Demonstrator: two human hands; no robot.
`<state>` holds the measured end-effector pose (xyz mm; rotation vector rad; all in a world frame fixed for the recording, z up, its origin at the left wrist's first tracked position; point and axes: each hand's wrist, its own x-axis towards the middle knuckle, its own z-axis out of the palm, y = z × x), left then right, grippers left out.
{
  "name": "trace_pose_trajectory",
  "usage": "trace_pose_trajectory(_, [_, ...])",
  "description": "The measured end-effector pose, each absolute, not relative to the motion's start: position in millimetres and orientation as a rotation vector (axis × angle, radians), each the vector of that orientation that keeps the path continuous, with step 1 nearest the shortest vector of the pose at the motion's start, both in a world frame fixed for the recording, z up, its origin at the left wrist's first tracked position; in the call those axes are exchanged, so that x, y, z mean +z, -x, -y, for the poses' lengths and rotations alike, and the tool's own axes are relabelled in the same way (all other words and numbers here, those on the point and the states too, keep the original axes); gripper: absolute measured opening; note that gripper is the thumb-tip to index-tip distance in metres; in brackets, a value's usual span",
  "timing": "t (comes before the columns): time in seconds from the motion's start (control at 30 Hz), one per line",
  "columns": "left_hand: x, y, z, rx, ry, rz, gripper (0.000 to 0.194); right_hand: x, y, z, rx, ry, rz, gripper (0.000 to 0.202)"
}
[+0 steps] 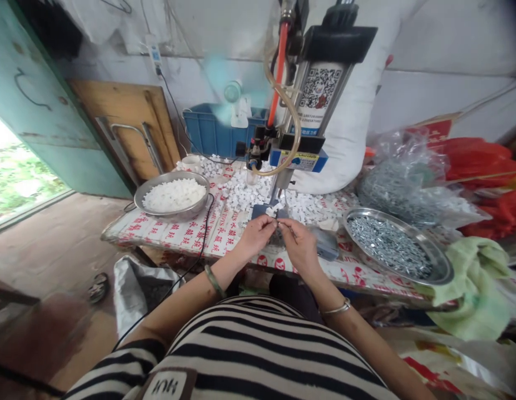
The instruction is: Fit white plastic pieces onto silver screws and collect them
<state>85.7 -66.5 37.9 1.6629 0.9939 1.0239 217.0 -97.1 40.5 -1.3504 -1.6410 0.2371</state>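
Note:
My left hand (pixel 258 234) and my right hand (pixel 300 244) meet at the front of the press base (pixel 260 211), fingertips pinched close together. What lies between the fingers is too small to make out. Just beyond the fingertips, a small white plastic piece (pixel 271 211) sits on the base. Above stands a pneumatic press (pixel 320 105) with its ram pointing down at the base. Many loose white plastic pieces (pixel 249 191) are heaped around and behind it.
At left is a metal bowl (pixel 174 214) of white pieces; at right, a steel bowl (pixel 443 272) of metal pins. A blue crate (pixel 216 136) stands behind. A green cloth (pixel 470 278) hangs over the right edge. A black cable (pixel 205 239) crosses the table.

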Motion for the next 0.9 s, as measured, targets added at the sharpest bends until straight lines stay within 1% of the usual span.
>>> trace_pose_trajectory(0.07, [41.0,-78.5,58.7,0.904,-1.766,-0.977,0.032,38.1,-219.9,96.8,0.205,1.336,1.682,0.024])
trace_pose_trajectory(0.13, [45.6,-67.7,42.2,0.759,-2.001,-1.047,0.034,34.5,-222.5,96.2,0.186,1.360,1.671,0.023])
trace_pose_trajectory(0.2, [48.5,-56.2,18.7,0.631,-2.253,-1.342,0.028,30.4,-224.1,95.7,0.185,1.397,1.643,0.024])
trace_pose_trajectory(0.27, [47.0,-47.4,-6.1,0.335,-2.331,-1.695,0.024,26.4,-224.2,95.7,0.202,1.418,1.619,0.025])
trace_pose_trajectory(0.3, [44.4,-44.3,-16.7,0.212,-2.332,-1.799,0.025,24.7,-223.9,95.9,0.213,1.419,1.611,0.025])
trace_pose_trajectory(0.37, [36.6,-39.9,-31.7,0.145,-2.330,-1.866,0.028,22.1,-223.1,96.6,0.238,1.412,1.598,0.026])
trace_pose_trajectory(0.53, [18.6,-29.7,-29.5,0.257,-2.375,-1.820,0.031,21.5,-222.5,97.7,0.274,1.417,1.567,0.025])
trace_pose_trajectory(0.63, [18.0,-29.1,-8.6,0.565,-2.367,-1.656,0.030,26.9,-219.1,95.0,0.328,1.422,1.545,0.025])
trace_pose_trajectory(0.67, [19.5,-31.3,0.4,0.694,-2.348,-1.564,0.033,29.4,-216.9,93.4,0.342,1.416,1.547,0.025])
trace_pose_trajectory(0.73, [23.4,-38.6,19.6,0.888,-2.292,-1.368,0.044,34.8,-211.5,89.6,0.341,1.403,1.589,0.024])
trace_pose_trajectory(0.8, [27.1,-47.2,36.9,1.007,-2.213,-1.197,0.053,39.4,-206.1,86.4,0.287,1.417,1.685,0.021])
trace_pose_trajectory(0.9, [28.9,-56.5,52.4,1.125,-2.039,-0.979,0.059,43.0,-200.5,85.4,0.127,1.482,1.847,0.019])
